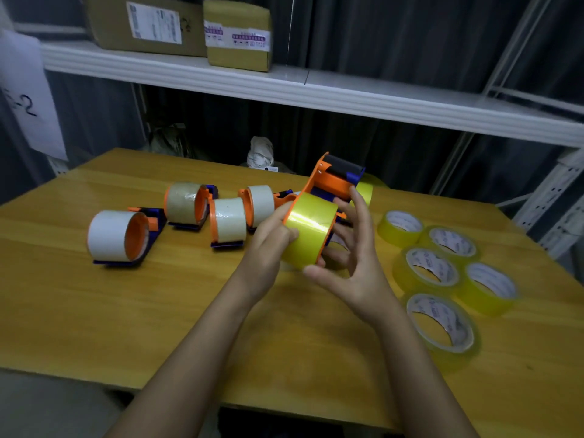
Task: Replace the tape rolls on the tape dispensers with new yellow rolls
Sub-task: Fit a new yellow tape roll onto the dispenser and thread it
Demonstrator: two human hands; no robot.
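Both hands meet above the middle of the wooden table (132,327), working one orange-and-blue tape dispenser (331,181) held clear of the tabletop. The left hand (268,248) grips the yellow tape roll (308,232) seated on that dispenser, its fingers curled against the roll's near face and its thumb lying along the top edge. The right hand (350,263) cups the dispenser's far side: its fingers stand fairly straight against the orange frame and its thumb reaches under the roll at about 6 o'clock. The dispenser's black roller end points up and away, towards 1 o'clock from the roll.

At 9 to 10 o'clock from the hands, four more dispensers lie on the table, each carrying a pale roll: the leftmost dispenser (118,237) with a white roll, next a dispenser with a brownish clear roll (186,203), then a third dispenser (227,226), and a fourth dispenser (260,203) just behind the left hand's knuckles.

At 3 to 5 o'clock, five spare yellow rolls (429,267) lie flat in a cluster near the table's right edge, the nearest roll (441,327) closest to the viewer.

Beyond the table at 12 o'clock runs a white shelf (347,93), bearing two labelled cardboard parcels (237,34) at its left end. A paper sign (25,96) hangs at 10 o'clock.
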